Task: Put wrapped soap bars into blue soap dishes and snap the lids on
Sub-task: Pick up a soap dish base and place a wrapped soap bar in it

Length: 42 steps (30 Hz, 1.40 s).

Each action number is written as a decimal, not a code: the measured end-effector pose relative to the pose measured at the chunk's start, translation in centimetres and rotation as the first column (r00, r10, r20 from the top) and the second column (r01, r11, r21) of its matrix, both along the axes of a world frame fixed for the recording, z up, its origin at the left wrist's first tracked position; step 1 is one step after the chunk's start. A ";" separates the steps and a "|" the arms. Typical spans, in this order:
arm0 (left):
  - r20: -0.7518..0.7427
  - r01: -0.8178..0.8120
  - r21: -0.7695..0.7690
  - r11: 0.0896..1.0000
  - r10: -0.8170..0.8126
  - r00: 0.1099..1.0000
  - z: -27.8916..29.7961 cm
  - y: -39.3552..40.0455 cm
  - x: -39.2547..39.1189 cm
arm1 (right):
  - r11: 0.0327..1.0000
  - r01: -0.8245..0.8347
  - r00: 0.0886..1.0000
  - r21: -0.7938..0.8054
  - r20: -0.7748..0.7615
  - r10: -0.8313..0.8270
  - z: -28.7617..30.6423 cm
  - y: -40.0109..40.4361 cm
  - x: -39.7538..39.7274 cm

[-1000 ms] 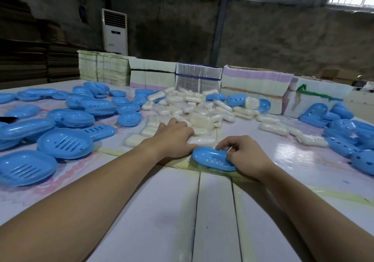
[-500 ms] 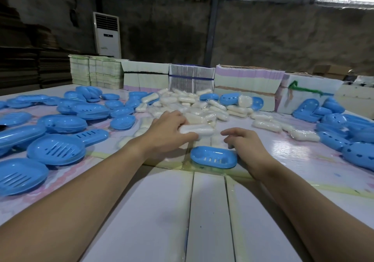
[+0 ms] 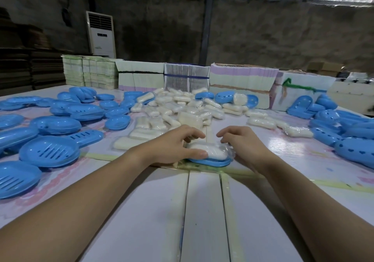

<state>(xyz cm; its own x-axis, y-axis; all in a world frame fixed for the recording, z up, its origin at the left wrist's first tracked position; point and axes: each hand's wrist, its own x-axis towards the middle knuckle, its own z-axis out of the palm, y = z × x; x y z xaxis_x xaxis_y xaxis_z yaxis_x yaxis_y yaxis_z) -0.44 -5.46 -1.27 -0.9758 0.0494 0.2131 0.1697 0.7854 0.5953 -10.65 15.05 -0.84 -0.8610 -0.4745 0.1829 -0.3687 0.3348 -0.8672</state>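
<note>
A single head-worn wide-angle view looks forward and down along the table point(image 3: 204, 211), close over both forearms. The near table fills the lower frame; the far wall point(image 3: 263, 35) rises at the top, with edges bowed.

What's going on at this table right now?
A person is packing wrapped soap bars into blue soap dishes. The left hand holds a wrapped soap bar in a blue dish base at the table's near middle, thumb along its front. The right hand is at the bar's other end, fingers curled at the wrapper. No lid is on this dish yet. A pile of wrapped bars lies behind, with loose blue dish parts spread on both sides.
</note>
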 end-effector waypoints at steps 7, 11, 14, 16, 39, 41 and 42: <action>0.053 -0.016 0.040 0.999 0.013 0.998 -0.3 -1.0 0.3 | 0.919 -0.206 0.978 0.337 0.030 0.208 3.0 4.0 -0.2; 0.049 -0.006 0.114 0.993 0.001 0.999 -0.3 -0.5 0.0 | 0.930 -0.227 0.974 0.289 0.071 0.216 3.0 4.2 0.3; 0.031 -0.019 0.122 0.992 0.016 0.999 -0.3 -0.1 -0.1 | 0.932 -0.183 0.983 0.314 0.029 0.183 3.1 3.8 0.7; 0.010 -0.032 0.137 0.990 0.031 0.999 -0.4 -0.1 0.0 | 0.943 -0.154 0.986 0.294 -0.009 0.164 2.6 3.7 1.0; 0.122 -0.015 0.231 0.973 -0.014 0.992 -0.2 -1.4 0.6 | 0.965 -0.099 0.986 0.243 -0.104 0.127 0.8 4.1 0.9; 0.095 -0.043 0.282 0.959 0.017 0.995 -0.3 -1.3 0.5 | 0.962 -0.083 0.988 0.260 -0.106 0.114 0.6 4.1 0.7; 0.078 -0.061 0.298 0.953 0.039 0.996 -0.4 -1.2 0.4 | 0.962 -0.081 0.988 0.260 -0.106 0.112 0.5 4.0 0.6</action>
